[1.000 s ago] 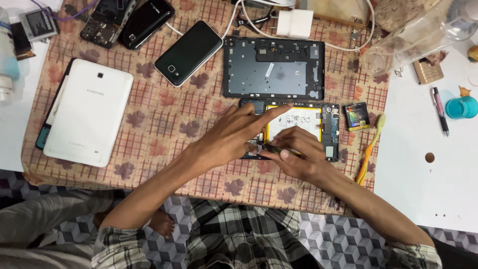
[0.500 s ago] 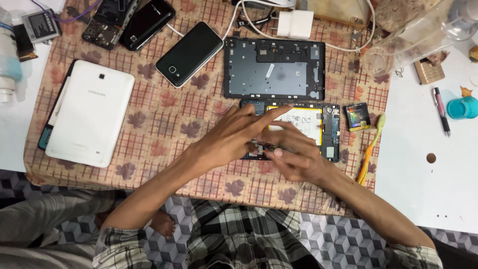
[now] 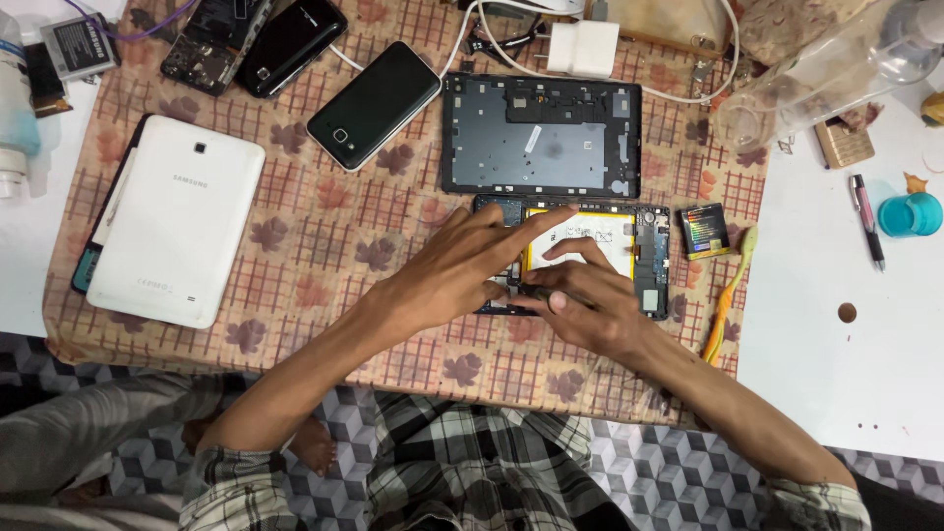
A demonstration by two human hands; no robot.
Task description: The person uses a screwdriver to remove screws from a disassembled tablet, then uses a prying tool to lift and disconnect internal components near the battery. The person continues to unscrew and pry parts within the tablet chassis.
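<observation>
The opened tablet (image 3: pixel 629 251), with its pale battery and circuit boards exposed, lies on the patterned cloth (image 3: pixel 324 226) directly in front of you. Your left hand (image 3: pixel 462 265) rests flat across its left part, fingers spread and pointing over the battery, gripping nothing. Your right hand (image 3: pixel 585 305) sits on the tablet's lower edge, touching the left hand, with thumb and fingers pinched together; whether they hold anything there, I cannot tell. Just above the tablet lies its dark back frame (image 3: pixel 541 138). Up and left of the tablet lies a black phone (image 3: pixel 374 103); far left, a white tablet (image 3: pixel 172 231) face down. Just right of the opened tablet sit a small black box (image 3: pixel 705 231) and a yellow toothbrush (image 3: pixel 728 295).
</observation>
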